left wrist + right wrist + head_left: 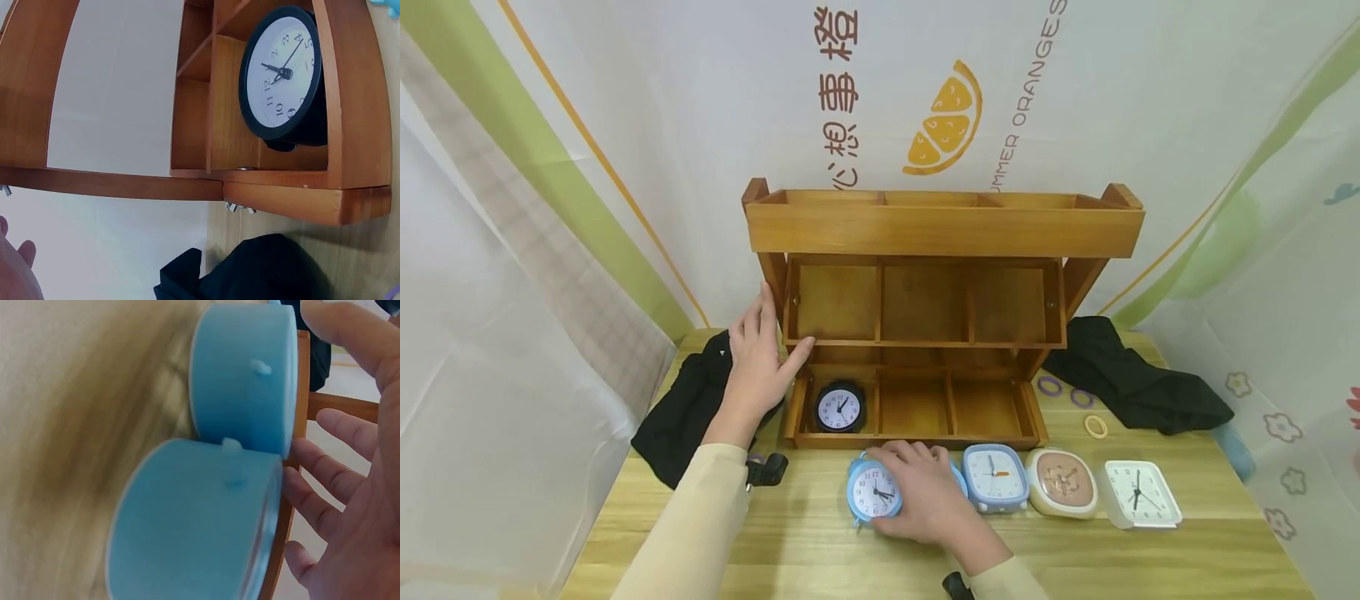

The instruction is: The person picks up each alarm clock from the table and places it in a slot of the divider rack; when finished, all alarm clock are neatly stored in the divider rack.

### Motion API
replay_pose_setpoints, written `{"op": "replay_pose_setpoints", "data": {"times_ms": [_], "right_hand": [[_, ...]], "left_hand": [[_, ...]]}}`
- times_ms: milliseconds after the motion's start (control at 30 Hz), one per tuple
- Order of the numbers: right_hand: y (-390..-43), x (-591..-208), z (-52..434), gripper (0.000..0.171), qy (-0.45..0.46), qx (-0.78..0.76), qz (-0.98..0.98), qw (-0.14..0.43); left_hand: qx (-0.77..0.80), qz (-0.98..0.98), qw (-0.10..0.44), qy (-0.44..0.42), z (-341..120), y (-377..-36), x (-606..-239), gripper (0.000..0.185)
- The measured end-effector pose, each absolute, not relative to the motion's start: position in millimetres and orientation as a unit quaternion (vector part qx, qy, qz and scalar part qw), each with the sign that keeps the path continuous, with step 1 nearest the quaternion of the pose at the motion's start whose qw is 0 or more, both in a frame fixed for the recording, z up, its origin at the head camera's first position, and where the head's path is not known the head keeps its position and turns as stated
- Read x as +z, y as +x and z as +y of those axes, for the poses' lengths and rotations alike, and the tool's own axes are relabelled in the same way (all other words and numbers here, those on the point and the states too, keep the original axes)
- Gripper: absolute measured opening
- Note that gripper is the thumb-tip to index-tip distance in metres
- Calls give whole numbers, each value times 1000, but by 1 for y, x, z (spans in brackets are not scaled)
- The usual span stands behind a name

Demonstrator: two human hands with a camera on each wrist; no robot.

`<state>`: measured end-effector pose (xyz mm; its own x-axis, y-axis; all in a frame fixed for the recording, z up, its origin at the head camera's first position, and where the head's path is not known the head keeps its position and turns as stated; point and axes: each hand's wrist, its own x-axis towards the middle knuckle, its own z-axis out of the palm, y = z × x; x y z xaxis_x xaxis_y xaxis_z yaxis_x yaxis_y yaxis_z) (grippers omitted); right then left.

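Observation:
A three-tier wooden shelf (940,233) stands at the table's middle. A black round clock (839,407) sits in its bottom left compartment, and shows close up as the black clock (281,72) in the left wrist view. My left hand (758,354) lies flat against the shelf's left side, thumb touching the middle tier's edge. My right hand (925,493) reaches over a blue round alarm clock (872,492) in front of the shelf. In the right wrist view its fingers (312,459) are spread and touch the rim of the blue clock (194,525); a second blue clock (244,381) stands behind it.
To the right stand a blue square clock (996,477), a beige clock (1063,482) and a white square clock (1141,493). Black cloths lie left (688,408) and right (1131,383) of the shelf. Purple rings (1049,385) and a yellow ring (1096,427) lie nearby.

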<state>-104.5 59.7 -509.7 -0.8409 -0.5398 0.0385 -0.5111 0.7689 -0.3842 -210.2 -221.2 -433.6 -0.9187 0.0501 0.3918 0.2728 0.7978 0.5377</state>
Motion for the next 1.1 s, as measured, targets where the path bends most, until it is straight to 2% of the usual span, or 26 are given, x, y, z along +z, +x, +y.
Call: {"op": "replay_pose_setpoints", "data": {"times_ms": [333,700,1100], "right_hand": [[-104,-520,53,92,-276,-180,943,50],[-103,-524,52,90,-299,-201,933,23],[-105,-500,67,91,-321,-279,905,23]], "left_hand": [[-316,-926,188,-92,-225,-209,-432,102],[-316,-925,193,-87,-229,-207,-435,102],[-318,-921,199,-102,-227,-207,-435,104]]}}
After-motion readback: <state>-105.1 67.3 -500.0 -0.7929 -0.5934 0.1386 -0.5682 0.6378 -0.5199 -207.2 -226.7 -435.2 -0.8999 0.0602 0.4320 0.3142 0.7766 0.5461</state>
